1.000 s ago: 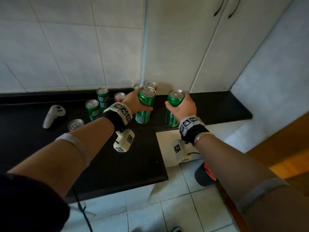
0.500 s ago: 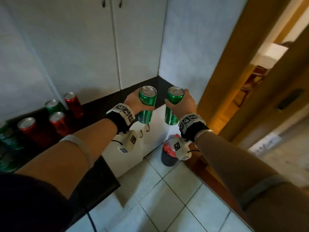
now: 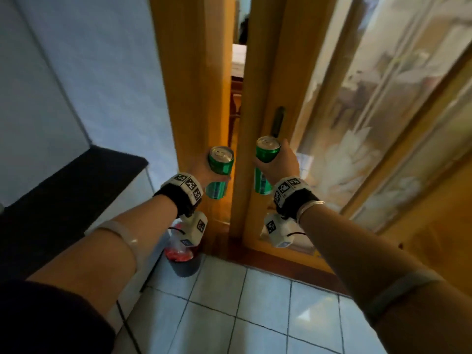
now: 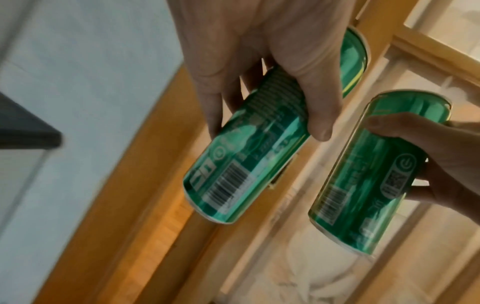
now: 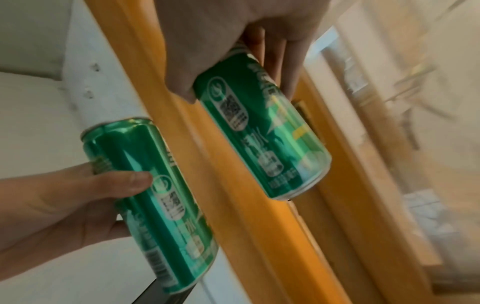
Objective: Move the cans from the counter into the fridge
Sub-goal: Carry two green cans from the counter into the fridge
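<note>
- A green can (image 3: 220, 172) is gripped by the left hand (image 3: 201, 175), the fingers and thumb (image 4: 315, 107) being curled round its upper body; it is held upright in the air in front of the wooden door frame (image 3: 194, 98).
- A second green can (image 3: 265, 163) is gripped by the right hand (image 3: 282, 164), the thumb (image 5: 182, 82) and fingers being wrapped round its upper half, with the silver top uncovered in the head view.
- The two cans are held side by side and apart, the second lying at 3 o'clock of the first and slightly higher; both are seen at about 12 o'clock of the head view's centre.
- Neither can is resting on any surface; the fridge is not seen in any view.
- The black counter (image 3: 76, 187) is seen at 9 o'clock of the left hand, well apart from it.
- A dark bin with a red bag (image 3: 182, 256) stands on the tiled floor (image 3: 255, 315) at 6 o'clock of the left hand, beside the foot of the door frame.
- A wooden door with patterned glass (image 3: 357, 111) fills the area from 12 to 3 o'clock of the right hand; a narrow gap is left between it and the frame.
</note>
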The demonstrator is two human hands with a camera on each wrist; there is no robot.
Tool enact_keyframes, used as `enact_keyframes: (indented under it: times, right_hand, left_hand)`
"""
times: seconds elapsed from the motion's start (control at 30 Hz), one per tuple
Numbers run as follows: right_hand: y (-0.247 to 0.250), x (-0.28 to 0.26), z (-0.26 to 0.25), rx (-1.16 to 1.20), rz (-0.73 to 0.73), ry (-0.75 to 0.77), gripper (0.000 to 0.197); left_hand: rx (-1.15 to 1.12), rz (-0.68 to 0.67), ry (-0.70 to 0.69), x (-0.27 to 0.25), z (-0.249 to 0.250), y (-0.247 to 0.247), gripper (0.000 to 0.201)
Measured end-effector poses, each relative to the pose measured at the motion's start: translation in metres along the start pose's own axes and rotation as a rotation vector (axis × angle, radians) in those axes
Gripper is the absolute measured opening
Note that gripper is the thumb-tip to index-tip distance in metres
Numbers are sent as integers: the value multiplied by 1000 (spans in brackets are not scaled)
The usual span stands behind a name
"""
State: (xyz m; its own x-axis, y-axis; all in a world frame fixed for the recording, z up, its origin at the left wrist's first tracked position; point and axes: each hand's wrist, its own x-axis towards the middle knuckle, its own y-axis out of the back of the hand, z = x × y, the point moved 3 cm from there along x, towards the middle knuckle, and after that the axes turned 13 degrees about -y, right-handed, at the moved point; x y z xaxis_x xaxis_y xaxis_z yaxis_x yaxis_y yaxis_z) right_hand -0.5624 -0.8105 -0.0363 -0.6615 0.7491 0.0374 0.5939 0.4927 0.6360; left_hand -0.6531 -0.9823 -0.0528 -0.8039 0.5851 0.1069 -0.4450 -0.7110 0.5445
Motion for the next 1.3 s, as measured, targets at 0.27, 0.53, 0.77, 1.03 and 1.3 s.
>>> enact_keyframes:
  times: [0.27, 0.53, 0.77, 1.03, 1.3]
  right_hand:
    - [116, 50, 96, -3, 290, -211, 55]
    - [225, 75, 187, -36, 553, -455, 54]
    - [307, 69, 253, -55, 830, -657, 54]
    - [398, 34, 329, -94, 1020, -834, 57]
    - [510, 0, 407, -73, 1151, -871, 57]
  left_hand:
    - [-105, -302, -157, 86, 76, -147, 71]
    - [-105, -599, -453, 142, 169, -295, 78]
    - [-66, -864, -644, 158, 245, -409, 79]
    - [-179, -1086, -739, 122, 337, -531, 75]
    - [-274, -1180, -800, 68, 437, -652, 74]
